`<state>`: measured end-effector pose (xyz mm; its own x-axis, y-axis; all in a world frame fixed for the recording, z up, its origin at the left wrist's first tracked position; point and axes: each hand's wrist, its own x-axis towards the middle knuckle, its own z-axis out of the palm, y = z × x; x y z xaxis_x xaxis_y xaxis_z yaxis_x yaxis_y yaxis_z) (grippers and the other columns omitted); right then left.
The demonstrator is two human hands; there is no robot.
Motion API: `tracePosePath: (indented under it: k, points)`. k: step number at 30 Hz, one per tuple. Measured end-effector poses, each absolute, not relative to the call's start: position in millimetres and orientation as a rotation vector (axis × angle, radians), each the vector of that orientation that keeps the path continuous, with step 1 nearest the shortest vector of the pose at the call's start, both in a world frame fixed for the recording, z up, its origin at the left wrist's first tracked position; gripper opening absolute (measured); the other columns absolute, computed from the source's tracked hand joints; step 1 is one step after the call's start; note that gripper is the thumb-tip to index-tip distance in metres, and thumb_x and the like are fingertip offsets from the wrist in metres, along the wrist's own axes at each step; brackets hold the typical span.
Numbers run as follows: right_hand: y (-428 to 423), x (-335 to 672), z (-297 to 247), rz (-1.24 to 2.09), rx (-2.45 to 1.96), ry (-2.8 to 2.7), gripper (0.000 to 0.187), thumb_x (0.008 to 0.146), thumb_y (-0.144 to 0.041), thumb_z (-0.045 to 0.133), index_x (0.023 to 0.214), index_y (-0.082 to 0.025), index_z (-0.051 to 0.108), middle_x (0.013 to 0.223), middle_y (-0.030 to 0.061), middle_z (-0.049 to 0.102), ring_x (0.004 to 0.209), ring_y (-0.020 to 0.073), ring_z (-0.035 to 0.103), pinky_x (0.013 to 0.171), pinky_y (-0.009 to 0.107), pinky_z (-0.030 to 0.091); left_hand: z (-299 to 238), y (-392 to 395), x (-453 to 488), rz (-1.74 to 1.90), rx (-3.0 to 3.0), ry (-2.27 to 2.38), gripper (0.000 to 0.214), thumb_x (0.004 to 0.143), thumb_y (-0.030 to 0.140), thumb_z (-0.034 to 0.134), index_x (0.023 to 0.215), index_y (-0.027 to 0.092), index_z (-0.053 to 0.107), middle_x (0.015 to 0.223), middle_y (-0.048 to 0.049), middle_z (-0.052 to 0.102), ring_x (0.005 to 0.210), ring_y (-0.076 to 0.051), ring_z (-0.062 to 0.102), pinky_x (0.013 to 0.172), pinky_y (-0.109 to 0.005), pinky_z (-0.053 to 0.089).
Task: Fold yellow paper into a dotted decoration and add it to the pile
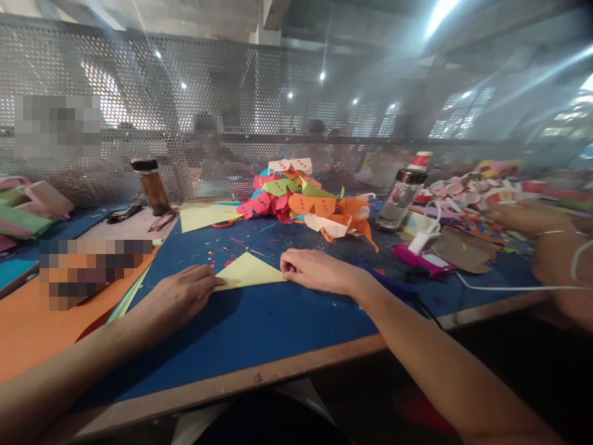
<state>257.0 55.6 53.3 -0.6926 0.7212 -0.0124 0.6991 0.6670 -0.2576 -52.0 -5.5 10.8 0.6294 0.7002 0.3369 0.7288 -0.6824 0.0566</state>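
Note:
A pale yellow sheet of paper (250,272), folded into a triangle, lies on the blue tabletop with its peak pointing away from me. At its left corner, my left hand (191,285) is closed on the paper, fingers pressed together. My right hand (315,271) pinches the right corner, its fingers curled. The long folded edge runs between the two hands, on the side toward me. Just beyond the triangle are small coloured paper scraps (227,250).
Folded coloured paper pieces (301,198) are heaped at the back. A brown-filled bottle (155,188) and a clear bottle (398,201) flank them. Orange sheets (28,334) lie left. A magenta power strip (424,262) with a white cable sits right, near another person's arm (556,259).

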Motion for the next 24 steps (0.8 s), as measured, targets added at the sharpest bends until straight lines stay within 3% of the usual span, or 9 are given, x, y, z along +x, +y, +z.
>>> tracePosePath:
  k: [11,18,24]
  points:
    - [57.2,255.3,51.6,0.351,-1.173,-2.798,0.008,0.090,-0.021,0.048,0.086,-0.021,0.054,0.094,0.0054,0.067,0.078,0.0174,0.058,0.065,0.029,0.036,12.1,-6.0,-50.8,-0.450,-2.774,-1.256,0.036,0.095,0.009,0.037,0.115,0.021,0.064,0.099,-0.0075,0.062,0.092,-0.021,0.061,0.080,-0.034,0.050]
    - [57.5,255.2,51.9,0.341,-1.174,-2.803,0.008,0.090,-0.021,0.049,0.086,-0.020,0.056,0.093,0.0049,0.068,0.077,0.0168,0.058,0.064,0.028,0.035,14.1,-7.7,-46.9,-0.508,-2.831,-1.238,0.034,0.093,0.005,0.034,0.106,0.018,0.063,0.099,-0.0074,0.062,0.093,-0.020,0.061,0.082,-0.034,0.050]
    - [56.0,255.2,53.5,0.315,-1.148,-2.808,0.007,0.089,-0.017,0.050,0.085,-0.020,0.056,0.092,0.0040,0.067,0.077,0.0156,0.058,0.064,0.027,0.035,11.1,-6.7,-49.1,-0.519,-2.810,-1.212,0.036,0.094,0.006,0.035,0.114,0.020,0.062,0.104,-0.0073,0.062,0.096,-0.021,0.061,0.084,-0.036,0.052]
